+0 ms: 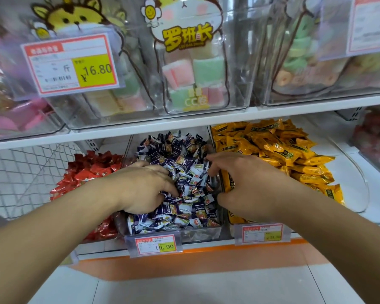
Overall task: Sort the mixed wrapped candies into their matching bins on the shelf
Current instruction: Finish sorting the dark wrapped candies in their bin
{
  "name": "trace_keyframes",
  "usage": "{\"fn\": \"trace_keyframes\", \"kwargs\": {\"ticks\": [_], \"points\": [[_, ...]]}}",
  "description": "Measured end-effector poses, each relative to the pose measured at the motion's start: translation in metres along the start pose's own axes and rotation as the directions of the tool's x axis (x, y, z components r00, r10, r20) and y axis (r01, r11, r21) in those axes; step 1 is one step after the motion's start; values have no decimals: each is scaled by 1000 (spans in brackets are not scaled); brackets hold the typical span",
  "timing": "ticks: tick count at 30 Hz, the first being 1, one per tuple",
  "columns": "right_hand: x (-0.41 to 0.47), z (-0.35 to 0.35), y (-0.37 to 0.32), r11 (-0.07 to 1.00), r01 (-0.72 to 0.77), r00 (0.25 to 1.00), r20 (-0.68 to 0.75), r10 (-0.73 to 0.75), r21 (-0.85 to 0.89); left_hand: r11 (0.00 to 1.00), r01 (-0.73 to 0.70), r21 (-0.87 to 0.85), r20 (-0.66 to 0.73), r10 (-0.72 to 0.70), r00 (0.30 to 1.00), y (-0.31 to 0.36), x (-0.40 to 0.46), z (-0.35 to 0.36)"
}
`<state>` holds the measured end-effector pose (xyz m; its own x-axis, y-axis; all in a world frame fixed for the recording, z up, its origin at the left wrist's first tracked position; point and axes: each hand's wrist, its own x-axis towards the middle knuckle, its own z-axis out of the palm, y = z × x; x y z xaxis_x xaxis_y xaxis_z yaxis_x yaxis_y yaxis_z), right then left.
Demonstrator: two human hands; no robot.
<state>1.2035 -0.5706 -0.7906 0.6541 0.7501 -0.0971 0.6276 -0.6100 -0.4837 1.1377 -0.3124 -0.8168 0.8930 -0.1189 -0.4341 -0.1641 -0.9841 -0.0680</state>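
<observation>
Three clear bins stand side by side on the lower shelf. The middle bin (202, 234) holds a heap of dark blue and white wrapped candies (180, 154). Red wrapped candies (90, 170) fill the left bin and yellow-orange packets (279, 145) fill the right one. My left hand (140, 187) lies palm down on the left side of the blue heap, fingers curled into the candies. My right hand (239, 183) hovers over the heap's right side with fingers spread, touching the wrappers. Whether either hand holds a candy is hidden.
The upper shelf (184, 126) carries clear bins of pastel marshmallow rolls (195, 69) and ring sweets (294, 69), with a 16.80 price tag (72, 64). Price tags (155, 245) hang on the lower bins. A wire basket (26, 172) sits left; an orange shelf edge (206, 262) runs below.
</observation>
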Motion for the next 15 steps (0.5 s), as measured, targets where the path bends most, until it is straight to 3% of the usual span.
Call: {"fn": "trace_keyframes", "kwargs": {"ticks": [5,8,11,15], "points": [[1,-3,-6,998,8,1000,23,-7,-56,999,-11,53,14,10,1000,-1,-12,3],[1,-4,-15,983,29,999,25,-25,-179,995,-38,87,13,37,999,-2,-18,6],[4,4,-34,920,134,989,-14,-150,-367,991,-63,118,7,63,998,-4,-24,6],[33,24,-61,868,212,970,202,-132,-448,984,-95,151,-17,99,995,-8,-32,9]]}}
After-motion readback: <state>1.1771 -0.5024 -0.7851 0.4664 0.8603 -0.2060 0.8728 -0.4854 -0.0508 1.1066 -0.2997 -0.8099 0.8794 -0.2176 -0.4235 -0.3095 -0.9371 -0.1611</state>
